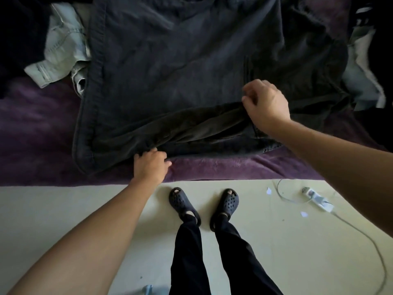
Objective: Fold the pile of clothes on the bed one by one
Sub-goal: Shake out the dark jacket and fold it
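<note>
**Both hands pinch the near fold of the dark garment**

Right hand (265, 103) has its fingers curled on the crest of the fold. Left hand (152, 163) grips the near edge, lower left. The dark garment (170, 67) lies spread on the purple blanket (38, 128), near side of the bed, ribbed hem to the left. The rest of the pile sits far left, with a pale denim piece (61, 50), and along the far right.

My read is that the near strip is being turned over. To do it well:
- Keep both pinches level so the crease runs straight.
- Pull the slack out sideways first.
- Lay the strip down flat, then smooth out towards the hem.

Power strip (316, 199) on the floor, near right. Mind the feet.
</note>
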`<state>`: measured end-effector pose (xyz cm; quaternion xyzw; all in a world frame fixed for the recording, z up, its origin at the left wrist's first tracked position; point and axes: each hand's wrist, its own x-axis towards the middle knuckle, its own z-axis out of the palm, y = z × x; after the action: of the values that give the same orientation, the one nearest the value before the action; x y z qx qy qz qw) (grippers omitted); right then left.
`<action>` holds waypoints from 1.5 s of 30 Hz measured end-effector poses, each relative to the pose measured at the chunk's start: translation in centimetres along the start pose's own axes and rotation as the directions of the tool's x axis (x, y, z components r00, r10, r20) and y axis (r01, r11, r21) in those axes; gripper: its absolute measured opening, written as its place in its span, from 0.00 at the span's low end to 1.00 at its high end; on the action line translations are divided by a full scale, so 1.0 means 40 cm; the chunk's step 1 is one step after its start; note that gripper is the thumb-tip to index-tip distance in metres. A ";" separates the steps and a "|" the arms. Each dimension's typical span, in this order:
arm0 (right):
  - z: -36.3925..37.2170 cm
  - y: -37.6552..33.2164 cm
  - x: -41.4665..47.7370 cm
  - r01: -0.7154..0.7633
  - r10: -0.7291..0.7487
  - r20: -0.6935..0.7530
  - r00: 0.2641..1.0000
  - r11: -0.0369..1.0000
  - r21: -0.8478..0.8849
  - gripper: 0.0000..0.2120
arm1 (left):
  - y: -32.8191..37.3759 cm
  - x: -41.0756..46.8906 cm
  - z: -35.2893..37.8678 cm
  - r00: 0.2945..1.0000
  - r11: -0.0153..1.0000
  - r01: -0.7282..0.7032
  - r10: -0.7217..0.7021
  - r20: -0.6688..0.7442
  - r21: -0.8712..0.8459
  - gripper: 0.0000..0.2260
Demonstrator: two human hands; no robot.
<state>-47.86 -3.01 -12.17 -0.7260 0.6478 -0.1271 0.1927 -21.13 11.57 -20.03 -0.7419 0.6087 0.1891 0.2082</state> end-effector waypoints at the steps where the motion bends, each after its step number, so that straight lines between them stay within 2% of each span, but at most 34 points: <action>1: 0.003 0.006 -0.033 0.100 -0.100 -0.013 0.995 0.995 -0.017 0.10 | 0.007 -0.005 0.001 0.998 1.000 -0.023 0.023 -0.052 -0.005 0.11; 2: 0.007 0.013 -0.070 0.191 -0.191 -0.004 0.982 0.981 -0.022 0.09 | 0.010 -0.013 0.001 0.995 0.999 -0.040 0.036 -0.097 -0.036 0.11; 4: 0.012 0.033 -0.138 0.324 -0.323 0.016 0.946 0.945 -0.046 0.08 | -0.005 -0.040 -0.007 0.979 0.960 -0.076 0.022 -0.201 -0.270 0.10; 6: 0.017 0.052 -0.183 0.397 -0.398 0.008 0.917 0.913 -0.088 0.07 | -0.033 -0.066 -0.037 0.968 0.838 -0.119 -0.022 -0.251 -0.533 0.08; 7: 0.021 0.057 -0.197 0.427 -0.429 -0.003 0.903 0.899 -0.097 0.07 | -0.044 -0.076 -0.060 0.966 0.804 -0.134 -0.025 -0.257 -0.579 0.08; 10: 0.033 0.046 -0.223 0.512 -0.512 0.010 0.859 0.856 -0.079 0.11 | -0.044 -0.099 -0.163 0.951 0.808 -0.205 0.032 -0.306 -0.553 0.08; 12: 0.045 0.029 -0.228 0.513 -0.501 0.115 0.858 0.850 -0.120 0.24 | -0.028 -0.118 -0.238 0.906 0.814 -0.298 0.077 -0.417 -0.499 0.09; 14: 0.047 0.019 -0.212 0.458 -0.415 0.220 0.883 0.864 -0.208 0.38 | -0.013 -0.151 -0.303 0.855 0.806 -0.391 0.139 -0.499 -0.445 0.11; 15: 0.044 0.018 -0.199 0.421 -0.360 0.258 0.897 0.873 -0.245 0.42 | -0.010 -0.171 -0.329 0.838 0.799 -0.434 0.189 -0.513 -0.415 0.13; 16: 0.040 0.022 -0.186 0.385 -0.306 0.290 0.907 0.881 -0.274 0.44 | -0.010 -0.192 -0.351 0.830 0.796 -0.469 0.248 -0.500 -0.383 0.15; 18: 0.028 0.046 -0.170 0.323 -0.215 0.330 0.919 0.892 -0.317 0.40 | -0.021 -0.223 -0.371 0.852 0.815 -0.482 0.352 -0.387 -0.320 0.19; 21: 0.006 0.103 -0.182 0.281 -0.195 0.323 0.926 0.927 -0.248 0.29 | -0.060 -0.222 -0.367 0.924 0.923 -0.374 0.364 -0.114 -0.089 0.20; 24: -0.021 0.140 -0.236 0.397 -0.365 0.334 0.869 0.917 -0.031 0.25 | -0.098 -0.190 -0.372 0.959 0.958 -0.279 0.275 0.060 0.067 0.09; 26: -0.040 0.147 -0.281 0.434 -0.408 0.408 0.817 0.900 0.030 0.24 | -0.115 -0.166 -0.376 0.968 0.966 -0.221 0.201 0.150 0.131 0.06; 29: -0.068 0.165 -0.313 0.394 -0.339 0.544 0.768 0.919 0.017 0.17 | -0.135 -0.124 -0.394 0.958 0.958 -0.173 0.110 0.265 0.229 0.09; 31: -0.094 0.176 -0.301 0.271 -0.244 0.601 0.761 0.961 0.046 0.21 | -0.153 -0.086 -0.418 0.940 0.962 -0.129 0.040 0.340 0.243 0.14; 34: -0.116 0.181 -0.246 0.068 -0.069 0.660 0.749 0.997 0.026 0.21 | -0.186 -0.007 -0.457 0.916 0.992 -0.031 -0.020 0.400 0.121 0.16; 37: -0.122 0.172 -0.153 -0.115 0.049 0.667 0.743 0.992 0.055 0.19 | -0.232 0.087 -0.475 0.959 0.996 0.072 -0.052 0.278 -0.061 0.16; 39: -0.114 0.163 -0.073 -0.249 0.127 0.640 0.758 0.963 0.104 0.18 | -0.259 0.144 -0.461 0.982 0.987 0.134 -0.119 0.149 -0.093 0.23; 41: -0.101 0.164 -0.003 -0.254 0.199 0.554 0.808 0.967 0.023 0.16 | -0.281 0.174 -0.417 0.969 0.967 0.242 -0.236 0.071 -0.079 0.34; 43: -0.089 0.174 0.029 -0.232 0.267 0.398 0.878 0.963 -0.133 0.16 | -0.300 0.177 -0.348 0.938 0.909 0.343 -0.345 0.033 -0.236 0.40; 44: -0.089 0.174 0.025 -0.228 0.275 0.311 0.910 0.957 -0.177 0.17 | -0.307 0.166 -0.307 0.922 0.860 0.377 -0.382 0.055 -0.345 0.41; 45: -0.086 0.170 0.008 -0.186 0.223 0.212 0.951 0.966 -0.181 0.18 | -0.312 0.147 -0.265 0.909 0.798 0.406 -0.404 0.106 -0.445 0.42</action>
<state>-55.40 -4.32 -12.14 -0.6775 0.7010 0.0307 0.2205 -7.50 3.14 -13.27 -0.8818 0.3737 0.2801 0.0651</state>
